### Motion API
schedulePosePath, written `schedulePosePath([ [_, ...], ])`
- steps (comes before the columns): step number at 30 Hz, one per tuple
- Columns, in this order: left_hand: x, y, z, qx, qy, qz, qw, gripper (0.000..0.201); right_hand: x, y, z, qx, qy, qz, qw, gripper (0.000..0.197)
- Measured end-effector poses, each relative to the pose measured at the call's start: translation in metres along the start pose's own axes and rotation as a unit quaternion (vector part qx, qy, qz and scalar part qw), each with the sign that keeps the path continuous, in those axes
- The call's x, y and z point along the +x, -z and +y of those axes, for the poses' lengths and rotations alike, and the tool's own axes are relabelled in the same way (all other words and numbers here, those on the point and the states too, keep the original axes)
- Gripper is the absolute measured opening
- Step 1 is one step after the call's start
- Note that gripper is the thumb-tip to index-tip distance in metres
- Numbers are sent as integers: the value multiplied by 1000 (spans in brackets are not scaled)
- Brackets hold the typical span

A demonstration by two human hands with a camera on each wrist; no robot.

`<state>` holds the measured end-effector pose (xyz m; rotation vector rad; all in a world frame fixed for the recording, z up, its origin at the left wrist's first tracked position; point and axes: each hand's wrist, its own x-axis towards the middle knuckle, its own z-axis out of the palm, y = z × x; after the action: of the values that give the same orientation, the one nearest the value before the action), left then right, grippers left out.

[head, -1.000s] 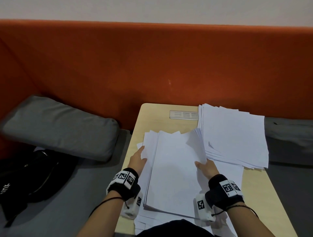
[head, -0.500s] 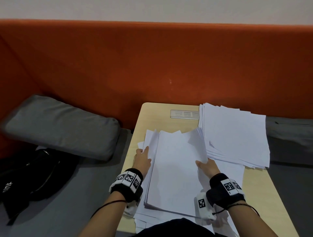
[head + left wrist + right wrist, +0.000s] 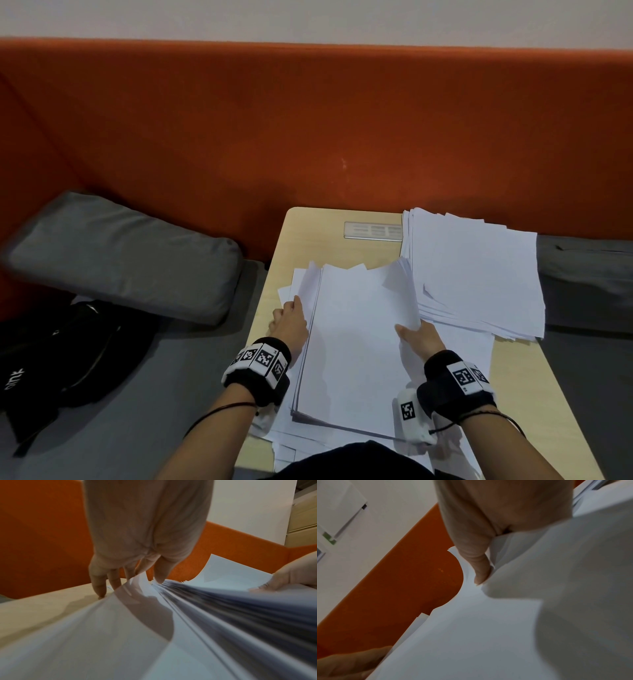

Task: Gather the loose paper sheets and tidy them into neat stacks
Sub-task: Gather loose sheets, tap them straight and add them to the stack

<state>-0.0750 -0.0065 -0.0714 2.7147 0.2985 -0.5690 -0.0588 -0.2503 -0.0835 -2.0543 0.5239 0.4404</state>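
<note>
A thick pile of white sheets lies in the middle of the small wooden table, its far corners uneven. My right hand grips its right edge, with the thumb on top and the sheets tucked into the hand. My left hand is at the pile's left edge. Its straight fingers point down at the table and press against curled loose sheets beside the pile. More loose sheets stick out from under the pile.
A second, fanned stack of paper sits at the table's back right, overlapping a metal plate. An orange backrest stands behind. A grey cushion and a black bag lie on the left, and another grey cushion on the right.
My left hand has slid right, closer against the pile's left edge, with the thumb drawn in. The right hand and the pile have barely moved.
</note>
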Motion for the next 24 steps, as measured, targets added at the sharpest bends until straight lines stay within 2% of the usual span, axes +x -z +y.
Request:
schedulePosePath([
  [7,1,0,-2,-23,-17,19,999,53,-3,0,-2,5,4,5,1000,15],
  [11,1,2,0,-135,-61,57,987,46,-6,1,-4,4,2,5,1000,15],
  [13,1,3,0,-196,-52,37,979,47,-7,2,-4,11,3,3,1000,15],
  [15,5,-1,-4,-290,-21,-3,957,55,-9,3,-5,20,1,1,1000,18],
  [17,9,-3,-10,-421,19,-32,906,67,-12,0,-7,24,1,-9,1000,26],
  [18,11,-3,-13,-465,32,-42,884,65,-16,-3,-10,23,3,-19,1000,28],
  [20,11,2,-14,-503,16,-65,862,41,-20,-14,-12,22,10,-43,999,31],
  [22,11,3,-15,-477,-26,-64,876,34,-22,-25,-14,24,18,-57,998,31],
  [24,10,2,-17,-456,-40,-27,889,36,-24,-30,-17,30,24,-56,998,32],
])
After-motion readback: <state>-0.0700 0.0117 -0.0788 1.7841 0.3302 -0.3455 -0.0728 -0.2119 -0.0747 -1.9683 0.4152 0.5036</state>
